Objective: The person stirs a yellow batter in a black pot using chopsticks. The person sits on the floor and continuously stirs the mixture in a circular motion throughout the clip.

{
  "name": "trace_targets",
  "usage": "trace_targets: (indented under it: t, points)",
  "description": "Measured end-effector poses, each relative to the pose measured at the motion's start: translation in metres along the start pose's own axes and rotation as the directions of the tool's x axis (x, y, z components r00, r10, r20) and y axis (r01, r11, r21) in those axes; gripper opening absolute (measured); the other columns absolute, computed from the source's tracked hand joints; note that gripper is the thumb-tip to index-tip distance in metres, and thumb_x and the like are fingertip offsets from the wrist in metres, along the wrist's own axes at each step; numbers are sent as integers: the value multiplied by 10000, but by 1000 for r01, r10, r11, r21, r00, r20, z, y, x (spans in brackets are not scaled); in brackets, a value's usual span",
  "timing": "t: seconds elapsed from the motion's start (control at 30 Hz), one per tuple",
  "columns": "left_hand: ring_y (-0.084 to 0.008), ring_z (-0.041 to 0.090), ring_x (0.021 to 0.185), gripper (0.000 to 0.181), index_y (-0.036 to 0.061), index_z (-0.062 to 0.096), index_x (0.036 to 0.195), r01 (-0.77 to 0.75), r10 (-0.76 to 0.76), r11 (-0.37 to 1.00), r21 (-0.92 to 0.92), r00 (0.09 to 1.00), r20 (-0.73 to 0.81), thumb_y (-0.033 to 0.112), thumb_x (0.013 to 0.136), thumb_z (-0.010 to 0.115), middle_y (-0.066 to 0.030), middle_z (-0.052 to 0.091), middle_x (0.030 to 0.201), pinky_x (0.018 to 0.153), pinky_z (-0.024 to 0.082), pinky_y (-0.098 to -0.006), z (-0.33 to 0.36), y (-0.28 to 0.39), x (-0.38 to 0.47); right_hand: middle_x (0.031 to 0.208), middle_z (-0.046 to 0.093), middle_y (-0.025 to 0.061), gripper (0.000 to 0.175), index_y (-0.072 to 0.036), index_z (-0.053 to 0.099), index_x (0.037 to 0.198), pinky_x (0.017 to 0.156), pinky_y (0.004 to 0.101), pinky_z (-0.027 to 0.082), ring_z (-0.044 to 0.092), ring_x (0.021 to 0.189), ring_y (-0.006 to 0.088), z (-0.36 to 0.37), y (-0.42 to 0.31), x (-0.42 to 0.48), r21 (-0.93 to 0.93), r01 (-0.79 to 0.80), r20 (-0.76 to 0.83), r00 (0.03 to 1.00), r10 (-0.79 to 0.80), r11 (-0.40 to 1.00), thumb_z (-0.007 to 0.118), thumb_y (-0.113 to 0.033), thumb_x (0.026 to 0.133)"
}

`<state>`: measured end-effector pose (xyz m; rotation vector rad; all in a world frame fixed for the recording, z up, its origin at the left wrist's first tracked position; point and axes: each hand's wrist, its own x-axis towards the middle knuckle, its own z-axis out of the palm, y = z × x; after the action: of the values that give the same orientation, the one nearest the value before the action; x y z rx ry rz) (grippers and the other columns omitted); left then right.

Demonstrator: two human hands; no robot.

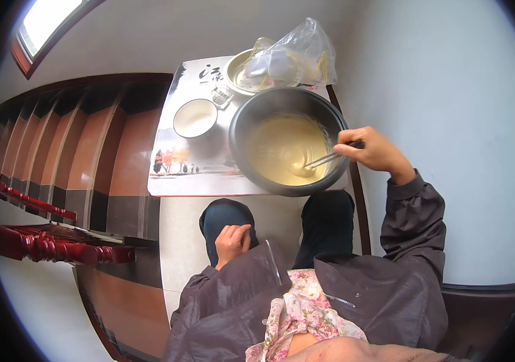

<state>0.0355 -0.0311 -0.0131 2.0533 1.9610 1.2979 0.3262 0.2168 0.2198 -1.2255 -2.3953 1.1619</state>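
My right hand (368, 147) is closed around the dark upper ends of a pair of chopsticks (325, 159), at the right rim of a large dark pot (245, 165). The tips of the chopsticks dip into pale yellow batter (280, 147), whose surface shows swirl marks around them. My left hand (232, 243) rests on my left knee with its fingers curled; whether anything is under them cannot be seen. A white bowl with a dark rim (195, 118) stands left of the pot.
The pot stands on a small table with a printed landscape (203, 181). Behind it, a clear plastic bag (309, 50) lies over a light basin (235, 74). Tiled stairs (90, 156) and a red turned railing (58, 249) are at left, a pale wall (447, 113) at right.
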Motion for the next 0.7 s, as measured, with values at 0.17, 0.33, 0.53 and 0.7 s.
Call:
trace_targets:
  t: [0.17,0.33,0.53,0.7]
  points:
    - [-254,642,737,222,96,735,981,-2,2,1000,-6,1000,8,3,780,745,-48,673,808,654,531,-363,0,2,0,691,521,61,249,22,608,898,645,321,430,465,683,134,25,7,30,47,257,-210,947,-242,965,672,-200,990]
    - [-264,650,731,232,87,730,974,13,-13,1000,4,1000,-7,-16,767,749,-66,686,813,653,531,-370,-3,1,0,704,536,108,249,18,610,907,648,342,438,478,679,163,-2,23,13,-130,93,-205,972,-119,987,666,-213,981]
    - [-256,641,735,208,95,731,975,7,-7,1000,-8,1000,-3,7,786,737,-49,676,809,652,530,-367,0,4,2,713,534,11,224,7,633,899,664,284,435,469,702,97,25,10,13,117,276,24,959,-281,954,686,-186,999]
    - [-254,638,730,203,97,729,970,5,-5,1000,7,1000,-11,12,786,734,-47,676,808,646,527,-366,-1,5,2,706,541,79,240,5,620,889,648,303,438,491,668,137,59,19,77,91,395,-252,897,-362,914,682,-201,995]
